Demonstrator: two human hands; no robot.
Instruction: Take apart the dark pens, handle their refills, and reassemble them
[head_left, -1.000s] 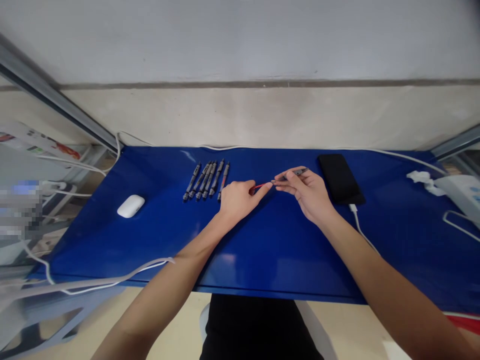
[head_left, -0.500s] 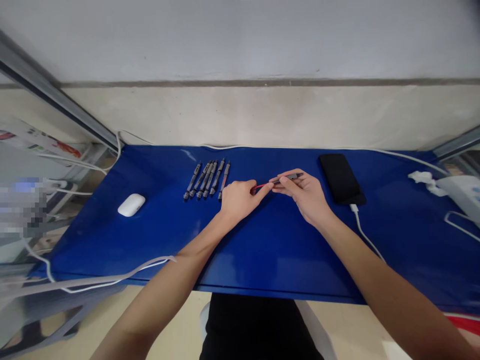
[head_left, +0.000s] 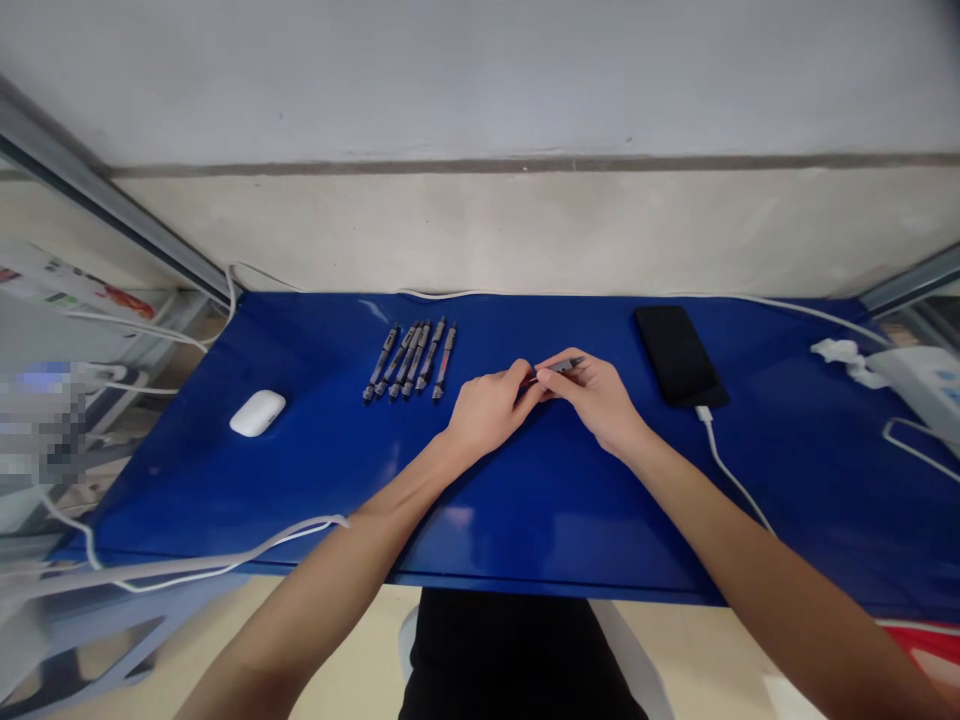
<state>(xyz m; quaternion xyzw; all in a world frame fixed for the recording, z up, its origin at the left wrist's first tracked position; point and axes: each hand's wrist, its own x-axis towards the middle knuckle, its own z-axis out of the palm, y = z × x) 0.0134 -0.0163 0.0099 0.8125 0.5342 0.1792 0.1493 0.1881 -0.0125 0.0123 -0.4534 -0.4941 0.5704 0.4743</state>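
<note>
- Working on one grey pen (head_left: 564, 367) above the middle of a blue table (head_left: 540, 520), two bare hands meet.
- Right hand (head_left: 592, 400): narrow, thumb and fingers pinching the pen, its dark tip pointing right.
- Left hand (head_left: 491, 408): narrow, closed about the pen's left end; the fingers hide most of what they grip from me.
- Containers: a white rounded case (head_left: 257, 413) lies shut on the left, its contents hidden. Six pens (head_left: 412, 358) lie in a slanting row left of the hands; the rightmost shows a reddish strip in its barrel, the others look dark.
- Right of the hands: a black phone (head_left: 679, 355), a white cable (head_left: 724, 458) joined to its near end. Farther right, a white power unit (head_left: 926, 380) stands near crumpled white material (head_left: 847, 362).
- Edges: the far edge runs along the wall (head_left: 480, 235), a thin cord tracing it; the near edge passes above dark-clad legs (head_left: 517, 650). A white strap (head_left: 247, 555) crosses the near left corner toward the left forearm.
- Room: blue surface stretches between case and pens, and from the hands to the near edge; phone and right hand sit close together.
</note>
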